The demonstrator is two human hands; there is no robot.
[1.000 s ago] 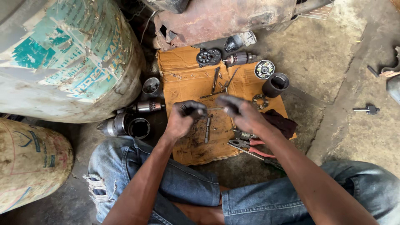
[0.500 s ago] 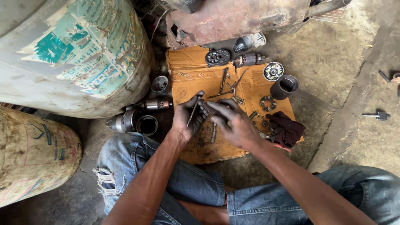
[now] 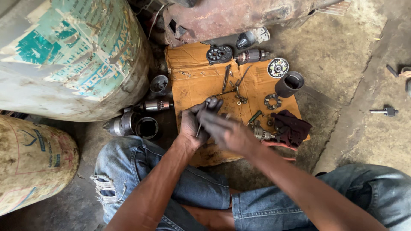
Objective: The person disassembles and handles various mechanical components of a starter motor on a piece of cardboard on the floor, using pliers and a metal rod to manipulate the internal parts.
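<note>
My left hand [image 3: 192,125] is closed around a thin metal rod [image 3: 200,124] that it holds upright over the near part of a brown cardboard sheet [image 3: 192,81]. Just to its right my right hand [image 3: 227,132] is blurred and overlaps the left hand's fingers; its grip is not readable. On the cardboard lie dismantled motor parts: a black brush plate [image 3: 219,54], an armature [image 3: 252,55], a round end cap [image 3: 278,67], a dark cylindrical housing [image 3: 290,83], long bolts [image 3: 226,77] and a toothed ring [image 3: 271,101].
A dark red cloth [image 3: 293,128] and red-handled pliers [image 3: 280,145] lie at the cardboard's right edge. Left of it sit a second armature [image 3: 155,105] and a metal housing [image 3: 147,127]. A big painted drum [image 3: 72,55] and another drum [image 3: 34,158] crowd the left. My knees frame the bottom.
Both hands have drawn back toward me from the middle of the cardboard. The left hand has picked up the thin rod, and the right hand is now sweeping across beside it.
</note>
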